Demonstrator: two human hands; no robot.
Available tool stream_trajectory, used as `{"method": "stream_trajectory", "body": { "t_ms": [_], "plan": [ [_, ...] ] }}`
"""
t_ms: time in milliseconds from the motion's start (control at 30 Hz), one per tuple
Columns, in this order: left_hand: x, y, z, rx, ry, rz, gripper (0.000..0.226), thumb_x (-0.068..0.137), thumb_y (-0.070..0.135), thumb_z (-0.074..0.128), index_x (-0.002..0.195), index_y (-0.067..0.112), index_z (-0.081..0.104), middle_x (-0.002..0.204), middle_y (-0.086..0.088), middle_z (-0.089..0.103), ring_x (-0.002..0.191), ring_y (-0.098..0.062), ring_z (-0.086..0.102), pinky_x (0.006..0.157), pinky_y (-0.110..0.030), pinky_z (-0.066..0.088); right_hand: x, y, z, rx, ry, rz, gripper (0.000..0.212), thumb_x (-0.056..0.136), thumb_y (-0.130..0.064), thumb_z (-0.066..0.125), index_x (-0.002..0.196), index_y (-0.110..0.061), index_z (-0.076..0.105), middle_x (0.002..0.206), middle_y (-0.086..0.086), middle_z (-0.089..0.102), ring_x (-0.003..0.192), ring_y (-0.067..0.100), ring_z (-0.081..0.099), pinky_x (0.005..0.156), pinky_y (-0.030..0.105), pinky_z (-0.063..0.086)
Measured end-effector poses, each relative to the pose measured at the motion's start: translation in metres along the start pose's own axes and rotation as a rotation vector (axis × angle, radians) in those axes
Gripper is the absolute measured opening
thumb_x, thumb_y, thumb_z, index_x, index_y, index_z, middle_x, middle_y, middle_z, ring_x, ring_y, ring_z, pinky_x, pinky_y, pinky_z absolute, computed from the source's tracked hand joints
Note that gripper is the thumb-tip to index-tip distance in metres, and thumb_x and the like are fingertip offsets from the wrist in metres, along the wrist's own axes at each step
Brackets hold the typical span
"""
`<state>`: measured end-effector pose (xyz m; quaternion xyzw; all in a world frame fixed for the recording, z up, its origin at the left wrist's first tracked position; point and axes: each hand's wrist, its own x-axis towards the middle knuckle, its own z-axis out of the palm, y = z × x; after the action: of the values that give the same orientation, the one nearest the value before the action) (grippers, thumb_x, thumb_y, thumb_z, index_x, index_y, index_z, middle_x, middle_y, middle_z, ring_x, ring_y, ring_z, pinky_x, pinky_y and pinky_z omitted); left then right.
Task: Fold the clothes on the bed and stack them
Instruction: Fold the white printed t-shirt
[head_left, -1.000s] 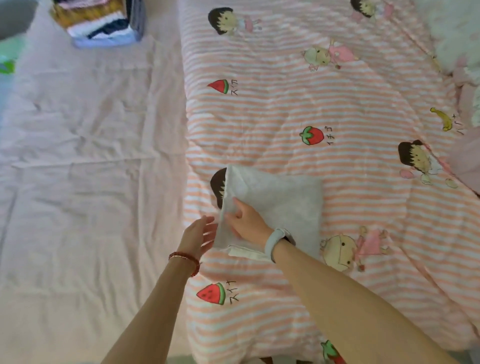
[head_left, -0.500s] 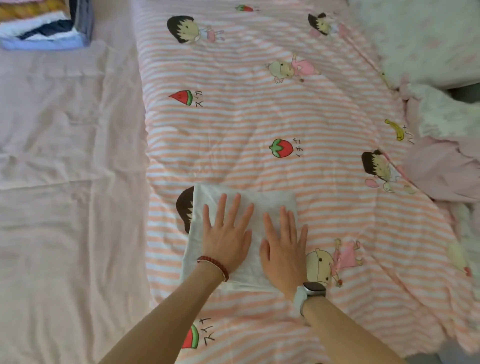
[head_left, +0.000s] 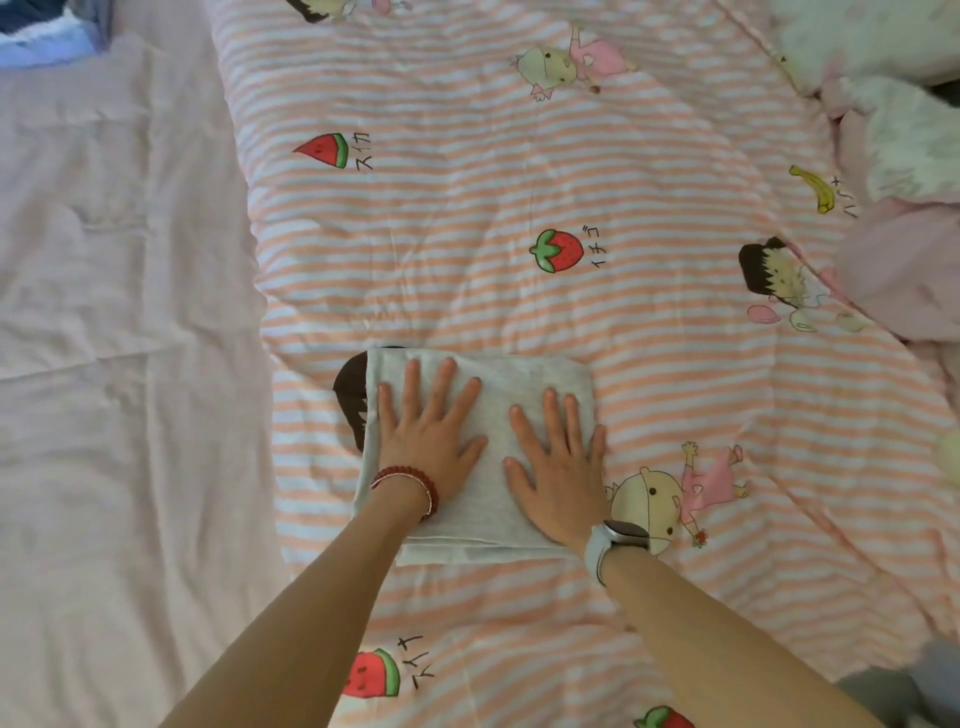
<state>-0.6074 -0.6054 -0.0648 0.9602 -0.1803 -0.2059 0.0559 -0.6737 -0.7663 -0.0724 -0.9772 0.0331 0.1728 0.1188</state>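
A folded white garment (head_left: 483, 452) lies flat on the striped quilt (head_left: 519, 291), a little below and left of the centre of the frame. Both hands rest on top of it, palms down. The left hand (head_left: 428, 436) has its fingers straight and spread wide over the garment's left half; the right hand (head_left: 558, 467) lies flat with fingers straight and closer together over the right half, its little finger reaching the garment's right edge. Neither hand grips anything.

The hands and wrists cover much of the garment, so its type cannot be told. Its near edge shows stacked layers between the two forearms. A dark printed cartoon head on the quilt is half hidden under the garment's left edge. A beaded bracelet (head_left: 410, 480) sits on the left wrist and a watch (head_left: 615, 540) on the right.

In the upper left corner a stack of folded clothes (head_left: 47, 31) is cut off by the frame. At the right edge, fluffy white bedding (head_left: 904, 119) and a pink cloth (head_left: 914, 270) are also cut off.

The quilt's left edge runs down the frame beside a pale pink sheet (head_left: 114, 364), which lies wide and wrinkled on the left. Open quilt stretches above and to the right of the garment.
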Motion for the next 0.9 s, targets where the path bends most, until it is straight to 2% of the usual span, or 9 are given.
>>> {"method": "stream_trajectory", "body": {
  "t_ms": [67, 133, 200, 300, 400, 533, 600, 700, 900],
  "plan": [
    [-0.017, -0.001, -0.012, -0.194, 0.164, -0.116, 0.06, 0.092, 0.044, 0.041, 0.147, 0.028, 0.023, 0.158, -0.005, -0.002, 0.144, -0.03, -0.004, 0.114, -0.05, -0.003, -0.009, 0.004, -0.014, 0.286, 0.102, 0.012, 0.064, 0.088, -0.047, 0.017, 0.145, -0.022, 0.031, 0.155, 0.001, -0.003, 0.142, 0.015, -0.009, 0.114, 0.042, 0.0],
    [-0.037, -0.006, -0.019, -0.438, 0.324, -0.397, 0.057, 0.088, 0.031, 0.057, 0.14, 0.019, 0.038, 0.151, -0.011, 0.024, 0.138, -0.032, 0.02, 0.111, -0.049, 0.018, -0.023, 0.011, -0.027, 0.515, 0.314, 0.16, 0.044, 0.096, -0.027, 0.039, 0.136, -0.011, 0.045, 0.149, 0.006, 0.031, 0.139, 0.017, 0.023, 0.112, 0.031, 0.019],
    [-0.051, -0.015, -0.022, -0.731, 0.288, -0.637, 0.053, 0.087, 0.029, 0.059, 0.134, 0.014, 0.042, 0.136, -0.012, 0.041, 0.122, -0.031, 0.041, 0.1, -0.045, 0.037, -0.035, 0.017, -0.033, 0.714, 0.299, 0.361, 0.038, 0.097, -0.017, 0.045, 0.134, -0.011, 0.044, 0.128, 0.002, 0.05, 0.117, 0.013, 0.044, 0.098, 0.025, 0.034],
    [-0.053, -0.027, -0.026, -0.733, 0.119, -0.651, 0.036, 0.09, 0.035, 0.054, 0.116, 0.011, 0.052, 0.111, -0.008, 0.06, 0.092, -0.024, 0.054, 0.079, -0.035, 0.045, -0.038, 0.017, -0.034, 0.864, 0.154, 0.483, 0.035, 0.097, -0.023, 0.043, 0.131, -0.015, 0.047, 0.118, -0.002, 0.055, 0.107, 0.014, 0.052, 0.089, 0.027, 0.042],
    [-0.041, -0.029, -0.03, -0.631, 0.008, -0.552, 0.033, 0.091, 0.039, 0.05, 0.109, 0.011, 0.051, 0.099, -0.002, 0.059, 0.091, -0.025, 0.055, 0.075, -0.031, 0.04, -0.028, 0.011, -0.036, 0.998, 0.111, 0.546, 0.037, 0.095, -0.027, 0.048, 0.128, -0.013, 0.047, 0.113, -0.002, 0.055, 0.097, 0.013, 0.054, 0.077, 0.024, 0.044],
    [-0.035, -0.031, -0.03, -0.859, -0.031, -0.541, 0.03, 0.093, 0.036, 0.049, 0.108, 0.01, 0.05, 0.095, 0.0, 0.054, 0.091, -0.024, 0.054, 0.076, -0.032, 0.04, -0.027, 0.005, -0.045, 1.042, 0.128, 0.5, 0.036, 0.092, -0.022, 0.054, 0.124, -0.007, 0.045, 0.107, 0.003, 0.058, 0.086, 0.013, 0.057, 0.063, 0.02, 0.044],
    [-0.038, -0.028, -0.034, -1.008, -0.004, -0.557, 0.028, 0.095, 0.03, 0.048, 0.11, 0.007, 0.052, 0.097, -0.003, 0.056, 0.094, -0.026, 0.055, 0.078, -0.032, 0.041, -0.035, 0.005, -0.048, 1.056, 0.161, 0.489, 0.037, 0.092, -0.02, 0.055, 0.125, -0.008, 0.044, 0.105, 0.001, 0.056, 0.085, 0.011, 0.057, 0.065, 0.022, 0.047],
    [-0.058, -0.009, -0.039, -1.102, 0.007, -0.572, 0.031, 0.095, 0.02, 0.047, 0.12, 0.003, 0.051, 0.102, -0.005, 0.056, 0.091, -0.024, 0.053, 0.078, -0.031, 0.042, -0.061, 0.008, -0.054, 1.07, 0.18, 0.455, 0.04, 0.09, -0.017, 0.055, 0.128, -0.012, 0.044, 0.112, 0.002, 0.056, 0.097, 0.019, 0.058, 0.082, 0.036, 0.05],
    [-0.176, 0.057, -0.022, -1.142, 0.21, -0.714, 0.021, 0.093, 0.013, 0.049, 0.111, 0.007, 0.057, 0.09, -0.002, 0.058, 0.085, -0.022, 0.053, 0.069, -0.027, 0.04, -0.162, 0.03, -0.063, 1.032, 0.038, 0.366, 0.033, 0.094, -0.017, 0.05, 0.127, -0.015, 0.047, 0.113, 0.003, 0.058, 0.1, 0.021, 0.058, 0.083, 0.035, 0.049]
  ]
}}
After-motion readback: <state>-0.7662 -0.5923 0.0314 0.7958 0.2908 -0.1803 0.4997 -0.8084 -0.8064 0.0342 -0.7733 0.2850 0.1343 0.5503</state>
